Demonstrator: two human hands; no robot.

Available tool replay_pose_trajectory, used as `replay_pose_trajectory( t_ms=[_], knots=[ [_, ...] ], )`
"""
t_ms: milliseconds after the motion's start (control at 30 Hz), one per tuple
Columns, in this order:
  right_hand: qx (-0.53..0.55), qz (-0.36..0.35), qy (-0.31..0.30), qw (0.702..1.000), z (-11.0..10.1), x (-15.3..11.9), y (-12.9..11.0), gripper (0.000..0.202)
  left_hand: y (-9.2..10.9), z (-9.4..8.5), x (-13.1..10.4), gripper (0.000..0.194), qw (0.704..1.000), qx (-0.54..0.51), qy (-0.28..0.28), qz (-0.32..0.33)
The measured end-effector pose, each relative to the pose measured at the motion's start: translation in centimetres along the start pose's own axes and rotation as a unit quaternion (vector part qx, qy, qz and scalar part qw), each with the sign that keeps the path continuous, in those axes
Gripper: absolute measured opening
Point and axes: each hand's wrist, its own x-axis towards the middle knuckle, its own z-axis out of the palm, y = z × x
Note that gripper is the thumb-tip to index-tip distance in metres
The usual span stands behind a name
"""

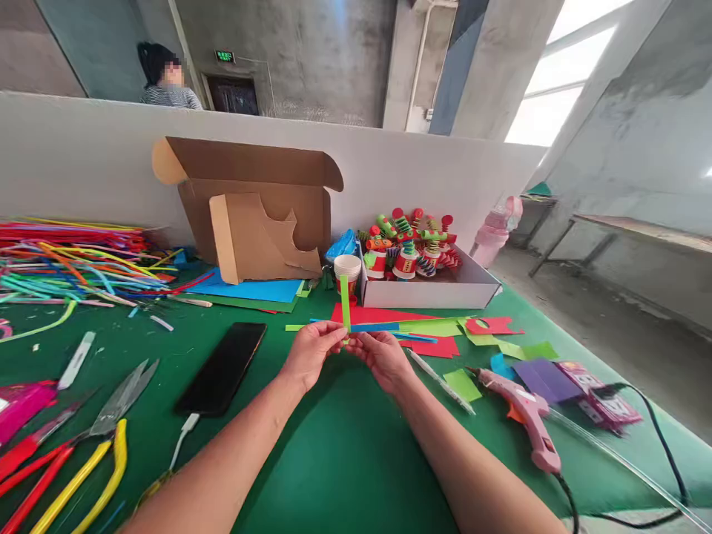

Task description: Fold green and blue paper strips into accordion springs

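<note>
Over the middle of the table, my left hand [316, 347] pinches a light green paper strip [345, 302] near its lower end; the strip stands upright. Close beside it, my right hand [383, 357] is closed on a blue paper strip [378, 327] that points to the right. The two strips meet at a corner between my fingertips, partly covered by them. Just beyond my hands lie a red paper sheet [370, 314] and more green and blue strips. A white pen [442, 382] rests to the right of my right hand.
At right are a pink glue gun [526, 415] and its black cord. A white box [428, 297] of paper-and-cup figures stands behind, beside paper cups [347, 267] and cardboard [267, 237]. Left lie a phone [222, 368], scissors [119, 400] and pipe cleaners [83, 259]. A person stands beyond the partition.
</note>
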Motion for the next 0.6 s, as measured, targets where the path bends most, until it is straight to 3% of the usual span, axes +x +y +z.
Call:
replay_pose_trajectory(
  t_ms=[233, 600],
  knots=[
    [0.023, -0.033, -0.011, 0.999, -0.05, 0.03, 0.4, 0.035, 0.09, 0.1, -0.02, 0.033, 1.0, 0.001, 0.003, 0.021],
    [-0.008, -0.051, -0.007, 0.999, 0.35, -0.14, 0.5, 0.038, -0.04, 0.45, -0.1, 0.035, 1.0, -0.004, 0.021, 0.022]
  ],
)
